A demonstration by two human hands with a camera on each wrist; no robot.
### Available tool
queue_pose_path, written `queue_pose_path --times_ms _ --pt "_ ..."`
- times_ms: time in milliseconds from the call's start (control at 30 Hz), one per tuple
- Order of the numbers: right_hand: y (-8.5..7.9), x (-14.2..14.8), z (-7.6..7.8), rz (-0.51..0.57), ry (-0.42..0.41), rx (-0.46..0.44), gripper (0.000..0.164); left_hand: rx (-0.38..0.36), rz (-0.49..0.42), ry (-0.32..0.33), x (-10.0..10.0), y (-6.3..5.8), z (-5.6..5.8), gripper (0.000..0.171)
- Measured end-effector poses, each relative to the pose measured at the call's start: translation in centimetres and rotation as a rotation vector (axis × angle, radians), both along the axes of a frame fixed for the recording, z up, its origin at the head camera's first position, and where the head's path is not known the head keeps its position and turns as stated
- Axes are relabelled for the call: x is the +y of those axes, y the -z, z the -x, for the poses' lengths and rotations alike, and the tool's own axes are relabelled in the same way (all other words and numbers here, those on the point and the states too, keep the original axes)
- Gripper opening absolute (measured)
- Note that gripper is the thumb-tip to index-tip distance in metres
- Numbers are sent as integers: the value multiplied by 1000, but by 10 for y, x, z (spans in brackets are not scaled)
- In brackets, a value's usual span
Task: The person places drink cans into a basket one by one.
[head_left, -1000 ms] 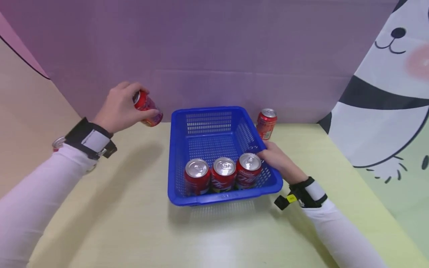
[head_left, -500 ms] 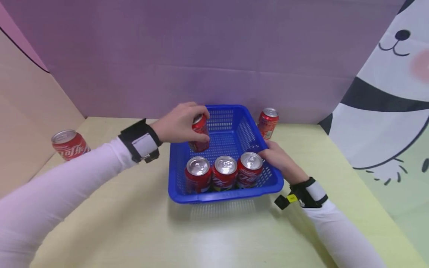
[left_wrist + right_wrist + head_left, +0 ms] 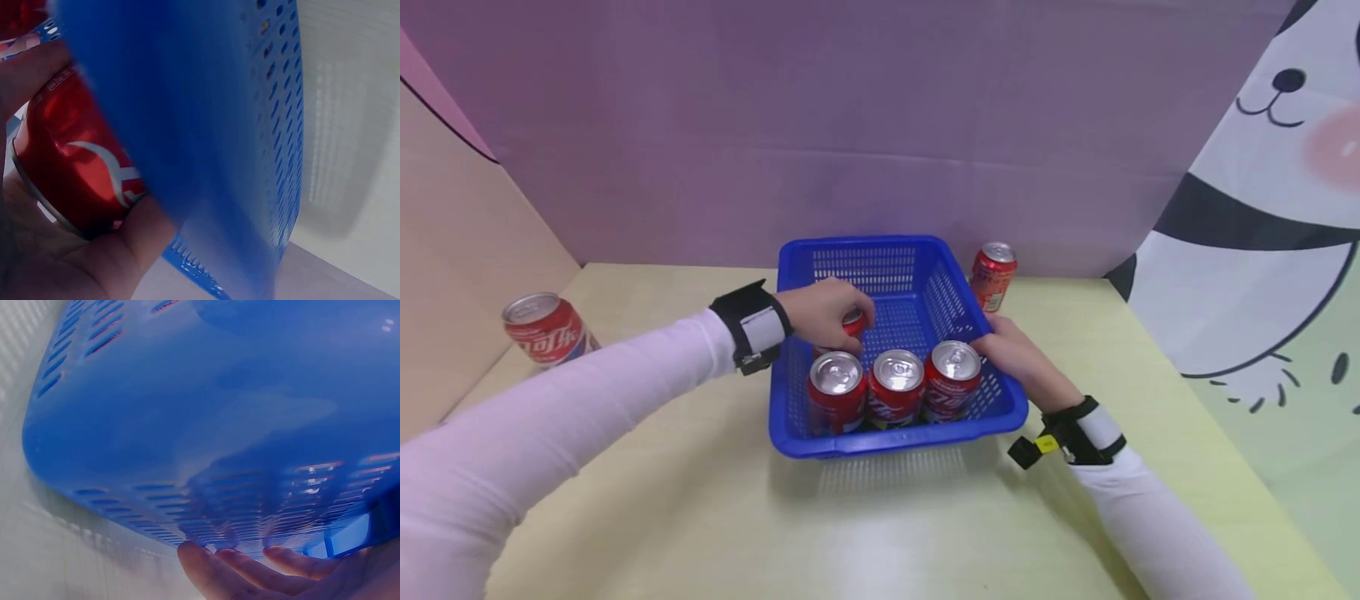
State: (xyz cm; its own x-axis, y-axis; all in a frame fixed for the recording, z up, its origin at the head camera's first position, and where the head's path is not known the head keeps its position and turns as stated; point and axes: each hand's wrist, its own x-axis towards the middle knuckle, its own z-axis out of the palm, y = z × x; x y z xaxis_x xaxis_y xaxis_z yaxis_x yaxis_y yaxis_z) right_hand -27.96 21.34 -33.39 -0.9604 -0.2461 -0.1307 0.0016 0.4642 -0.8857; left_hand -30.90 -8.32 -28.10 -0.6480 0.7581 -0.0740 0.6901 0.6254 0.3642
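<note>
My left hand (image 3: 822,310) grips a red soda can (image 3: 854,318) inside the blue plastic basket (image 3: 895,445), at its left side behind the front cans. In the left wrist view the thumb and fingers wrap round this can (image 3: 81,156), and the basket wall hides part of it. Three upright soda cans stand in a row along the basket's front: left (image 3: 837,396), middle (image 3: 897,392) and right (image 3: 952,383). My right hand (image 3: 1018,358) holds the basket's right rim. In the right wrist view its fingers (image 3: 215,572) lie against the outside of the perforated basket.
On the pale table (image 3: 685,517), a red soda can (image 3: 550,333) stands at the left, partly behind the left sleeve. Another soda can (image 3: 993,279) stands behind the basket's right side. A purple backdrop (image 3: 850,108) rises along the table's back edge.
My left hand has carried its can from the left, above the table, rightward and down into the basket. The left table can has come out from behind the arm. The right hand stays on the rim.
</note>
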Motion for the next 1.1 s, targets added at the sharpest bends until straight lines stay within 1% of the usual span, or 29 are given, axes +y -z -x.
queue_pose_path --times_ms 67,200,400,667,733,967,1100 --pt "-1 0 0 -8 5 -2 53 -13 6 0 0 0 0 32" --pt "-2 0 -2 1 5 -22 53 -26 32 -21 0 -1 -2 32" --pt "-2 0 -3 14 0 -26 54 -12 43 -35 -2 -2 -4 32" --pt "-1 0 -3 -2 7 -14 50 -57 32 -83 -2 -5 -11 29" --pt "-1 -1 -3 1 10 -10 50 -52 39 -88 -2 -5 -12 29" --pt "-2 -1 -3 11 11 -5 49 -50 75 -137 0 -6 -13 29" --pt "-2 -1 -3 21 10 -11 49 -56 71 -130 -1 -5 -14 33"
